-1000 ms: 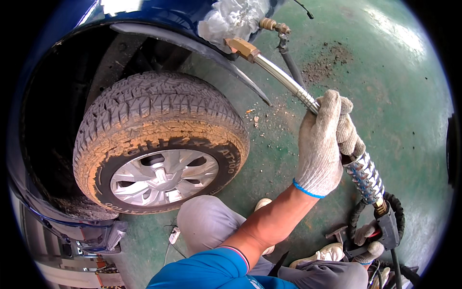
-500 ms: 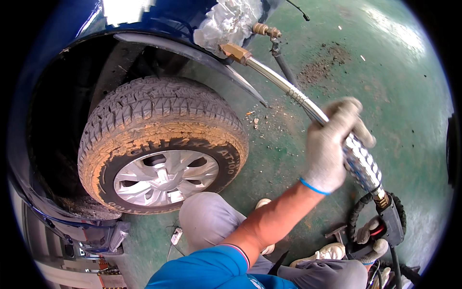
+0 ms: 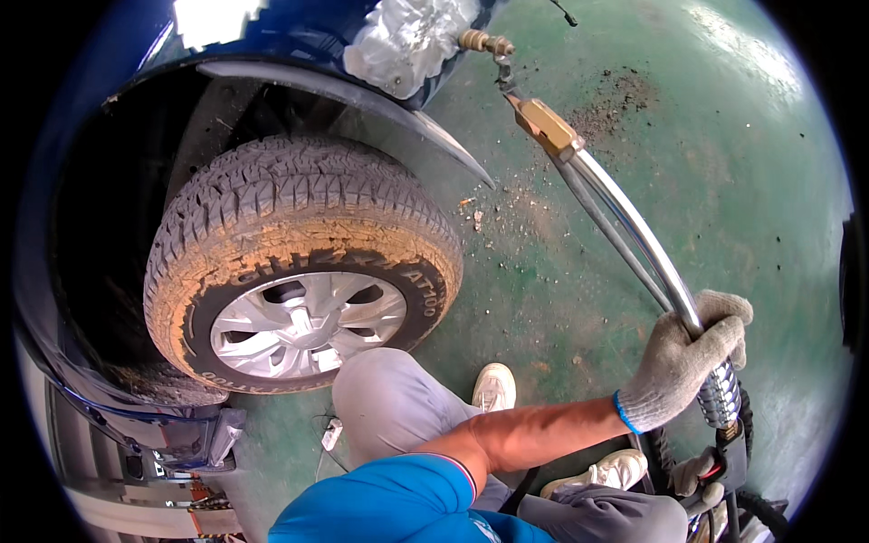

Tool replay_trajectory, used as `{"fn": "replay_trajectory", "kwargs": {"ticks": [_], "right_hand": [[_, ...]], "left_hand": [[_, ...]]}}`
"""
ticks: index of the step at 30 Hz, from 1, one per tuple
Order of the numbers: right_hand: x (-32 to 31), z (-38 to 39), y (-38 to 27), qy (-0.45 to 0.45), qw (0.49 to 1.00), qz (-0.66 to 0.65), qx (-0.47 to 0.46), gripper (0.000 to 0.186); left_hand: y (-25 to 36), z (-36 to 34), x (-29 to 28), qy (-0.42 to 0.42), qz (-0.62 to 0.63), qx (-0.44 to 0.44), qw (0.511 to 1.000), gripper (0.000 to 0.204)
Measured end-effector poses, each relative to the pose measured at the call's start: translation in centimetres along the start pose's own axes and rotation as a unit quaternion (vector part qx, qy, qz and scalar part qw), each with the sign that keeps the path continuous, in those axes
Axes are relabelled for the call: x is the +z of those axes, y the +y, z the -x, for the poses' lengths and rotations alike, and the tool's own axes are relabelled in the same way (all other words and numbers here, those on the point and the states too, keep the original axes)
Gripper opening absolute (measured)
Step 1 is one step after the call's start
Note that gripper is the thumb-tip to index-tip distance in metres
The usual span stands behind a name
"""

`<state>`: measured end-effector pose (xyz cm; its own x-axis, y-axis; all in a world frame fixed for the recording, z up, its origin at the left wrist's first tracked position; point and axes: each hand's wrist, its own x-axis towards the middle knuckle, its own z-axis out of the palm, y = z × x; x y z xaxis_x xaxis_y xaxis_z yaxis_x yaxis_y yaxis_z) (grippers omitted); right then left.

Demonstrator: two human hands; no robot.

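Note:
My left hand (image 3: pixel 683 362), in a grey knit glove with a blue cuff, is closed round the chrome shaft of a welding gun (image 3: pixel 647 240) just above its ridged metal sleeve. A copper-coloured tip (image 3: pixel 549 127) ends the shaft, apart from the car body. At the lower right my right hand (image 3: pixel 695 480), also gloved, is wrapped round the gun's black rear handle by a red trigger; it is partly hidden. The blue car panel (image 3: pixel 308 41) has a bare, ground metal patch (image 3: pixel 409 43). A brass-coloured fitting (image 3: pixel 484 42) with a dark cable sticks out beside it.
A muddy tyre (image 3: pixel 303 199) with a silver wheel rim (image 3: pixel 308 326) stands in the wheel arch, close to my bent knee (image 3: pixel 389 398). Dirt crumbs (image 3: pixel 615 100) lie on the green floor. Black cables (image 3: pixel 760 507) gather at the lower right. A white connector (image 3: pixel 332 434) lies near my knee.
The gun's tip has come away from the ground patch and moved right and down. Both hands still grip the gun; my left hand has moved down and right with it.

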<state>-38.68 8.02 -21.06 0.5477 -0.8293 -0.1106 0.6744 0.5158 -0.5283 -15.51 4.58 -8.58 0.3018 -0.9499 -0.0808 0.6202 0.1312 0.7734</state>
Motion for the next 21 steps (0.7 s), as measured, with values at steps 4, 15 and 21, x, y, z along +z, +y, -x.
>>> {"fn": "replay_trajectory", "kwargs": {"ticks": [4, 15, 21], "right_hand": [[0.2, -1.5, 0.5, -0.009, 1.0, 0.005, 0.013, 0.042], [1.0, -3.3, 3.0, -0.051, 0.997, 0.018, 0.048, 0.042], [0.7, -4.1, 3.1, -0.094, 0.994, 0.005, 0.054, 0.042]], "left_hand": [[3.4, -2.9, -1.2, -0.05, -0.043, 0.122, 0.99, 0.033], [10.9, -4.6, -4.0, 0.099, 0.092, 0.04, 0.99, 0.024], [11.8, -4.9, -4.0, 0.101, 0.083, 0.044, 0.99, 0.024]]}}
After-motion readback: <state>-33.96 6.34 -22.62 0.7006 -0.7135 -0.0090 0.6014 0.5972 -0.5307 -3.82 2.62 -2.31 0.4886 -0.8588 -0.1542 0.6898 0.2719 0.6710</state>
